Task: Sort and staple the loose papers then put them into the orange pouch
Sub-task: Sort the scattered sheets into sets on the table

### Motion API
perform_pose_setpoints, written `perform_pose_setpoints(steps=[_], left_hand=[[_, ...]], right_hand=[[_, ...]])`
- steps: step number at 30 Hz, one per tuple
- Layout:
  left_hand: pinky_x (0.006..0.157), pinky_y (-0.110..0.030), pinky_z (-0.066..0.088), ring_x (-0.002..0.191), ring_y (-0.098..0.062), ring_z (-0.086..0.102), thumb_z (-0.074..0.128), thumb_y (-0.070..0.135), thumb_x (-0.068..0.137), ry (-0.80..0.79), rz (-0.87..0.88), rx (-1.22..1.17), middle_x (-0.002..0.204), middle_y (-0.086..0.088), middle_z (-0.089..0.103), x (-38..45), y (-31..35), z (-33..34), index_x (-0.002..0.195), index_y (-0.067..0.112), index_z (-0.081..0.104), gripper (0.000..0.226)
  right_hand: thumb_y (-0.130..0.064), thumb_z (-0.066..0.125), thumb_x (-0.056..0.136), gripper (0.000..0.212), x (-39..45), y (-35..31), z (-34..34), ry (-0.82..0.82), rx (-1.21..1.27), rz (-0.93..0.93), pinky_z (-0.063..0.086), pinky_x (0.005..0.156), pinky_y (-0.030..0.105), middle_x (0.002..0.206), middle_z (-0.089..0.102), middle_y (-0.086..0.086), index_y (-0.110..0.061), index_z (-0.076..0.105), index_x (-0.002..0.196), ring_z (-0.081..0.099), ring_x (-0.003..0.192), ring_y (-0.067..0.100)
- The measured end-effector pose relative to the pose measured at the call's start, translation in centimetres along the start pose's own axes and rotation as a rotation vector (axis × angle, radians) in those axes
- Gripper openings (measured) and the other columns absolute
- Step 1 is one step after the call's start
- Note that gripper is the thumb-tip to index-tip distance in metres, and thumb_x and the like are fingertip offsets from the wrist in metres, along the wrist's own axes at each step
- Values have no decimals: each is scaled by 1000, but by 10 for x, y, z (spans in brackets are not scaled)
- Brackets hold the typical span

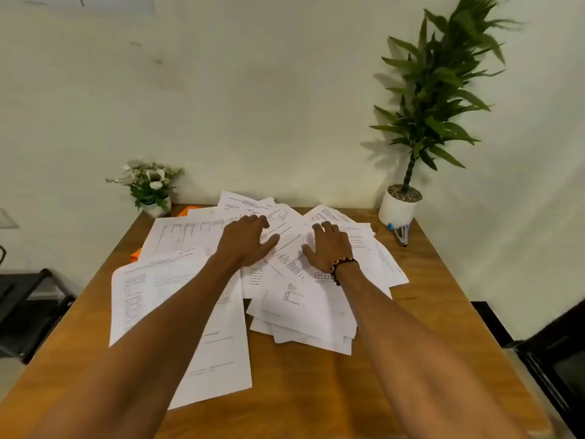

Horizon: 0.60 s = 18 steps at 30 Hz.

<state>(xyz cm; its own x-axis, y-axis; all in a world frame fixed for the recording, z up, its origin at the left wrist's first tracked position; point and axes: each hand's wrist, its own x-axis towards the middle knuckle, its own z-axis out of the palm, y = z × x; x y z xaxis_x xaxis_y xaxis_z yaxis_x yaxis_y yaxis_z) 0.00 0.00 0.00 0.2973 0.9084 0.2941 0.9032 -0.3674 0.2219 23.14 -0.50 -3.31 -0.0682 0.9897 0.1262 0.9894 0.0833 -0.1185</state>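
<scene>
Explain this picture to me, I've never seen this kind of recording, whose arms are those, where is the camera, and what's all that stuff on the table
There is no machine here. The camera sits on a person's head and looks forward and down, so the two bare arms reaching in from the bottom are that person's own.

The left hand and the right hand, which has a beaded bracelet at the wrist, both rest on a messy spread of loose papers with fingers spread. Neither hand is gripping anything.

The papers cover much of a wooden table. Bits of an orange pouch peek out from under the sheets at the far left. A stapler lies at the far right, beside a tall potted plant. A small pot of flowers stands at the far left corner, against the wall.
</scene>
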Motion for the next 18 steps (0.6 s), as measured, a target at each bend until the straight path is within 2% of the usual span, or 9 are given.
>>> perform_pose_setpoints(steps=[3, 6, 9, 13, 18], left_hand=[[98, -44, 45, 126, -27, 55, 49, 65, 93, -140, 8, 45, 139, -6, 58, -6, 9, 22, 138, 21, 53, 64], [108, -48, 40, 137, -28, 45, 43, 68, 95, -272, -10, 47, 153, -6, 45, -10, 12, 50, 148, 21, 42, 72], [117, -53, 32, 148, -30, 31, 35, 72, 95, -402, -12, 79, 164, -8, 26, -15, 9, 71, 156, 22, 26, 79], [123, -52, 22, 154, -29, 21, 35, 69, 97, -368, -23, 37, 168, -9, 18, -22, 10, 83, 158, 22, 21, 79], [122, -49, 24, 153, -28, 25, 36, 64, 100, -319, -70, -56, 167, -8, 23, -22, 11, 83, 157, 21, 27, 72]], right_hand=[[-63, 41, 91, 73, -12, 6, 14, -92, -7, 78, 25, 116, 52, 153, 36, 16, -15, 38, 146, 31, 142, 34], [-69, 34, 90, 74, -25, 5, 32, -177, -3, 84, 26, 113, 55, 151, 37, 16, -16, 39, 143, 33, 139, 34], [-71, 30, 90, 79, -35, 1, 46, -198, 14, 73, 23, 115, 57, 159, 25, 18, -19, 30, 150, 24, 145, 35], [-72, 27, 90, 78, -40, -7, 56, -130, 2, 62, 25, 114, 57, 158, 28, 16, -21, 30, 150, 27, 145, 35], [-68, 30, 90, 71, -44, -17, 54, -42, 44, 22, 38, 101, 49, 140, 49, 10, -20, 41, 142, 45, 127, 31]])
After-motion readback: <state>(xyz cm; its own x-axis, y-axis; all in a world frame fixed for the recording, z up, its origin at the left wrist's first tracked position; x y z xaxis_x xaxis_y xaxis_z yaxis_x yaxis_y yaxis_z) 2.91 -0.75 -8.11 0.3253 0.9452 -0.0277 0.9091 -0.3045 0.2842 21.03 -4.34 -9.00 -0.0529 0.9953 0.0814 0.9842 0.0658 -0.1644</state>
